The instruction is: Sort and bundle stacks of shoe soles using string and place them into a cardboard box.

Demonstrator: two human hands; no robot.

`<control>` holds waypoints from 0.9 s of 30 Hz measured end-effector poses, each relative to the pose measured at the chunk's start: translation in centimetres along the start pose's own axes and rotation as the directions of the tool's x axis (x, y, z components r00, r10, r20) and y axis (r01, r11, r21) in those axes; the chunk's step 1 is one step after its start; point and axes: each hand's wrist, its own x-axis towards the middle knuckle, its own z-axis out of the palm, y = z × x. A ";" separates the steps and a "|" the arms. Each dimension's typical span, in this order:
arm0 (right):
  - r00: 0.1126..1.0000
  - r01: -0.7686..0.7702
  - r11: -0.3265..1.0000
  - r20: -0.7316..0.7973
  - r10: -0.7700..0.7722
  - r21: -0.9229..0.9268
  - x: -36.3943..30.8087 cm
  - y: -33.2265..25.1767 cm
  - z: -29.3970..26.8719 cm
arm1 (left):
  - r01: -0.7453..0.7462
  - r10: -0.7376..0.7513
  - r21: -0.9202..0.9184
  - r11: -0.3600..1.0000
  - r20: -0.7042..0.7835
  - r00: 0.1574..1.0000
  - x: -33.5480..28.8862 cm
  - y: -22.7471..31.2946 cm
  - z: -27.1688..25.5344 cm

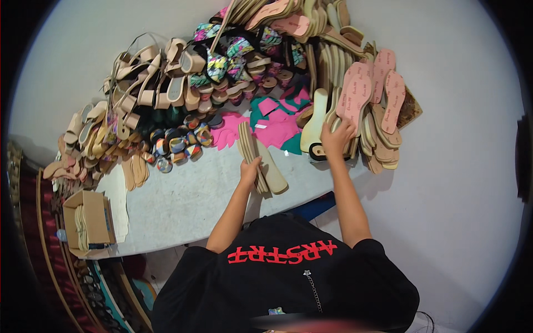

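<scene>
My left hand (251, 171) is closed round a small stack of beige shoe soles (247, 145), held on edge above the table. A wider cream sole (272, 175) lies flat-side up against that stack. At the right-hand pile, my right hand (337, 136) has its fingers closed at the edge of the soles, by the lower end of a pink-faced sole (355, 89). Its fingertips are partly hidden among the layers. Just left of this hand stands a long cream sole (318, 114), with a black sandal part (317, 151) below.
Finished heeled sandals (145, 77) and patterned shoes (239, 55) are heaped along the wall. Pink and green material pieces (275, 125) lie mid-table. An open cardboard box (91, 219) holding soles stands at the left end of the pale table (172, 205).
</scene>
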 end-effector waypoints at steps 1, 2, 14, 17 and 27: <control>0.997 -0.080 0.996 -0.012 0.079 -0.046 1.9 1.6 -0.1 | 0.010 -0.009 0.029 1.000 -0.041 0.999 -0.3 0.2 0.9; 0.988 -0.155 0.984 -0.023 0.153 -0.083 3.5 2.6 0.0 | 0.007 -0.006 0.034 0.999 -0.026 1.000 -0.2 0.1 1.2; 0.857 -0.426 0.798 0.092 0.507 -0.426 9.8 2.9 2.8 | -0.151 0.264 0.395 0.906 -0.250 0.931 0.5 -1.6 2.4; 0.877 -0.406 0.806 0.063 0.476 -0.430 9.8 3.2 3.3 | -0.164 0.278 0.403 0.901 -0.244 0.929 0.3 -1.6 2.2; 0.878 -0.430 0.857 0.089 0.470 -0.283 10.8 3.5 1.3 | -0.097 0.147 0.292 0.952 -0.154 0.977 1.3 -2.1 0.7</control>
